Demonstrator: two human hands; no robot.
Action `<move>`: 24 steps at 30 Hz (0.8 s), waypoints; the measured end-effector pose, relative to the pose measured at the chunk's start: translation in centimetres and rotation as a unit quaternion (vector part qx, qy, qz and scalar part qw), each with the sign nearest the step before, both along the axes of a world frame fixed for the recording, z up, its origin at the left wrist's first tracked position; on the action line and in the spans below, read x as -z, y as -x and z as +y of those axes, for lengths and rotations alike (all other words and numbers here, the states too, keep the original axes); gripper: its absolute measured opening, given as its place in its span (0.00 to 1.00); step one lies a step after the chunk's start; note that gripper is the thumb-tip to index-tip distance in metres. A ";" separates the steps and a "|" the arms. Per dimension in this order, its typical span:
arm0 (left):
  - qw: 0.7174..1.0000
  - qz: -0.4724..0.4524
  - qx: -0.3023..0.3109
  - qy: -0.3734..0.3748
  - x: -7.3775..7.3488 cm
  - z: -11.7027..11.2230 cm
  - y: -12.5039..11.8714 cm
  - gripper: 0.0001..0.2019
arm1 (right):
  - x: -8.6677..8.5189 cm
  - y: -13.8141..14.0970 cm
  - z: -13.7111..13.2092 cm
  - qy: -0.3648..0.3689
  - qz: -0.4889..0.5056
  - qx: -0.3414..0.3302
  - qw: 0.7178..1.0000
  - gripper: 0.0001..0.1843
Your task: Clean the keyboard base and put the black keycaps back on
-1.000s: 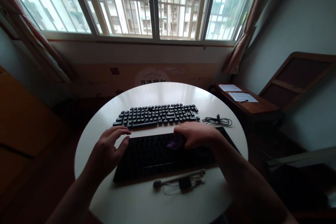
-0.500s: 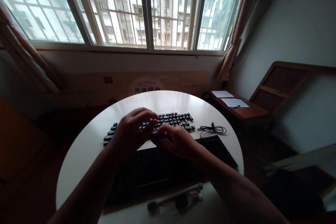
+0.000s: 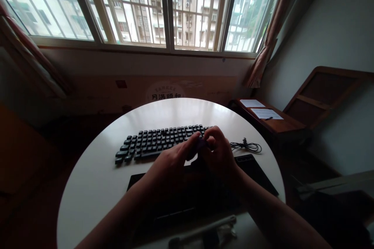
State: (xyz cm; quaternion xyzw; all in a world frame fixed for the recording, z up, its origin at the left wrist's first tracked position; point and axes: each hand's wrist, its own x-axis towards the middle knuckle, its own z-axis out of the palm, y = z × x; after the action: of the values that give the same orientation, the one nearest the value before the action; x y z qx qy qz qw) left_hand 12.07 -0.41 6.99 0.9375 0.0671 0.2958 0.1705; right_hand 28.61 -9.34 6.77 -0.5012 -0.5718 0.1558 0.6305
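Head view: small purple cloth [image 3: 200, 145], dim but apparently fabric, sits between your hands, above the far side of the black keyboard base [image 3: 258, 171], near the loose keys [image 3: 152, 140]. Best handled, I'd judge, with a snug fingertip grip, knuckles clear of the key rows. Your left hand [image 3: 169, 161] closes partway, gripping the cloth; your right hand [image 3: 219, 149] pinches it, index bent. Some fingertips hidden.

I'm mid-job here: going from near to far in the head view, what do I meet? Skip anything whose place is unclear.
Brush → black keyboard → loose keycaps → window → buildings outside.
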 end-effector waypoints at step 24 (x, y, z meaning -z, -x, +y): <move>0.941 -0.239 -0.221 0.094 -2.2 1.4 2.2 0.05 | 0.6 -1.4 0.4 -0.091 -0.092 0.086 0.988 0.04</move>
State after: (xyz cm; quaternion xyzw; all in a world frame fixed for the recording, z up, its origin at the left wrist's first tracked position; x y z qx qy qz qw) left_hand 9.85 0.96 9.15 0.7805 0.2578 0.5336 0.1990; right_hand 30.03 -8.89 6.19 -0.5009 -0.5939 0.0014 0.6296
